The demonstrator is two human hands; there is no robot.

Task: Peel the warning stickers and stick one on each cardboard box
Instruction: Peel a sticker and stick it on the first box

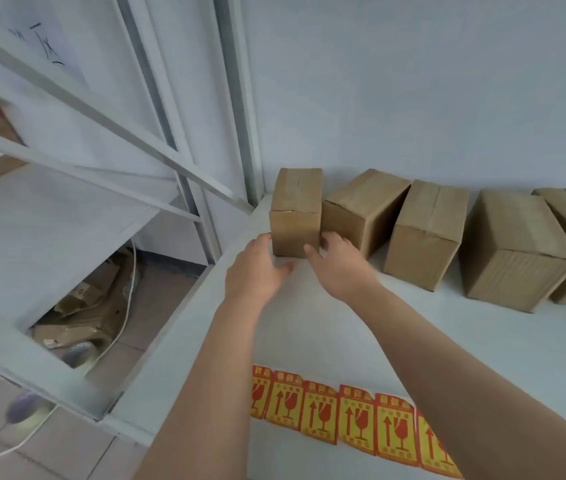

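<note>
Several brown cardboard boxes stand in a row along the wall on the white table [361,334]. Both hands are at the leftmost box [295,216]. My left hand [255,268] touches its lower left side with fairly straight fingers, thumb lying on the table in front. My right hand [338,265] grips its lower right corner, thumb on the front face and fingers round the right side. A strip of red and yellow warning stickers [343,414] lies flat at the near edge, partly under my forearms. No sticker shows on any visible box face.
The second box [364,209] almost touches the leftmost one; further boxes [427,233] [513,251] follow to the right. The table's left edge [184,306] drops to a floor with cardboard scraps [84,317]. White shelving bars [101,140] rise at left.
</note>
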